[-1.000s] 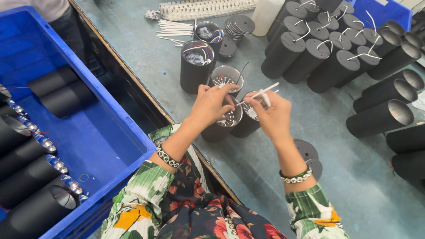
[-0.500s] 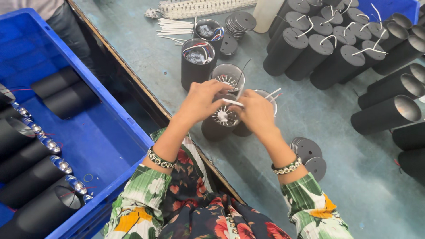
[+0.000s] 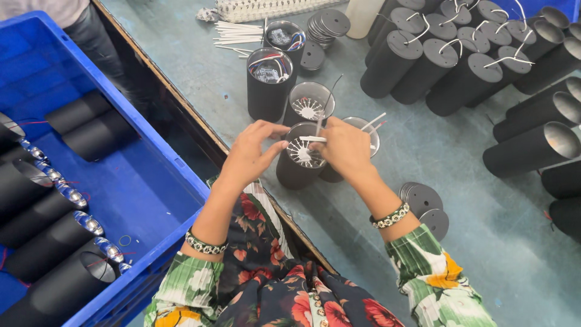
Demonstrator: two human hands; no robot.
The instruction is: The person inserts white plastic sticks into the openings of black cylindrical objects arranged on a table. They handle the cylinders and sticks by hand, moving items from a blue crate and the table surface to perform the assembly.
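An upright black cylinder (image 3: 295, 172) stands at the table's near edge, with a white spoked insert (image 3: 301, 151) showing in its open top. My left hand (image 3: 249, 152) rests against the cylinder's left rim, thumb and fingers close together. My right hand (image 3: 344, 147) sits over its right rim and pinches a white cable tie (image 3: 311, 138) above the insert. A thin wire (image 3: 327, 102) rises from between the hands. Two more open cylinders, one (image 3: 308, 103) behind and one (image 3: 363, 130) under my right hand, stand close by.
A black cylinder with coloured wires (image 3: 267, 85) stands behind. Black discs (image 3: 423, 203) lie right of my arm. Finished black tubes (image 3: 423, 60) crowd the far right. White ties (image 3: 236, 33) lie at the back. A blue crate (image 3: 139, 181) with tubes sits left; another person stands beyond it.
My right hand came down from holding white ties in the air and met the left over the near cylinder. Both hands now work at its rim.
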